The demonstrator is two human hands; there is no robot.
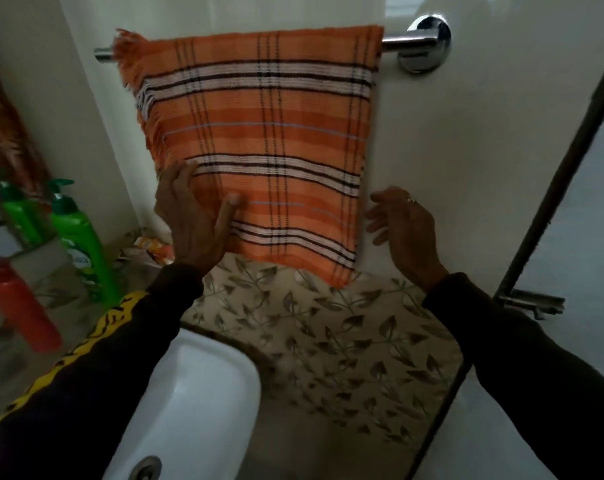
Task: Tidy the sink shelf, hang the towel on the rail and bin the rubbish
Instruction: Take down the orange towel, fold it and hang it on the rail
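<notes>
Towel point(259, 140): hung over the rail point(394, 41), judged soft, light and floppy
Left hand point(193, 216): fingers straight, laid flat on the towel's lower left
Right hand point(402, 220): fingers loose, nothing held, just beside the towel's right edge
Best hold: both bottom corners can be pinched

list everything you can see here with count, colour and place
towel: 1, orange plaid, draped over the rail
towel rail: 1, chrome, on the white wall
pump bottle: 1, green, far left by the mirror
bottle: 1, red-orange, blurred, lower left
wrappers: count unclear, orange and white, on the counter behind the left hand
counter: 1, leaf-patterned, under the towel
sink: 1, white, bottom centre
left hand: open, flat on the towel
right hand: open, beside the towel's right edge
</notes>
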